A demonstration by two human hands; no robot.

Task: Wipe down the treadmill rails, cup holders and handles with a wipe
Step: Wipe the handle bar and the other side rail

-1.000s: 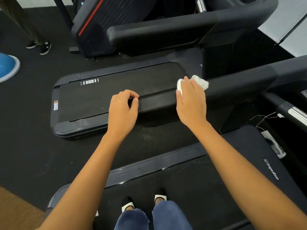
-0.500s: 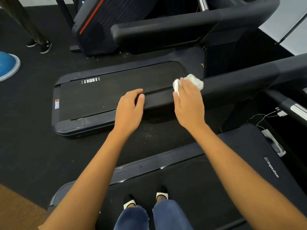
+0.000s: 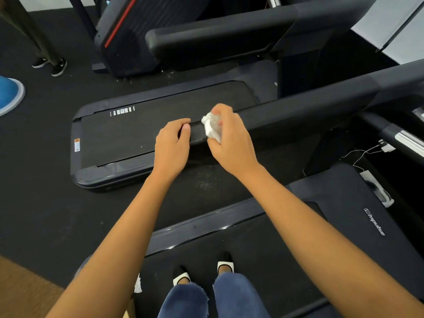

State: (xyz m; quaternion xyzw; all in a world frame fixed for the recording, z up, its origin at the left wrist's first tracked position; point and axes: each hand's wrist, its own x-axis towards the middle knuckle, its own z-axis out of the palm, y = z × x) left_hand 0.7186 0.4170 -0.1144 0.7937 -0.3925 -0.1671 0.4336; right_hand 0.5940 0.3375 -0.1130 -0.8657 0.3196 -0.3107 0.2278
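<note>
Loosely crumpled white wipe (image 3: 211,129) — matte black rail (image 3: 298,114)

Left hand (image 3: 172,145), right hand (image 3: 231,143), forearms (image 3: 119,237) bare. Dark blue jeans (image 3: 188,301), hems frayed. Flat shoes (image 3: 225,263): black pointed toe, white band behind.

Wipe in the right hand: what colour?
The wipe is white; the head view shows it.

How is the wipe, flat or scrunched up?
Scrunched up: the wipe is a crumpled white wad held in the right hand against the rail.
</note>
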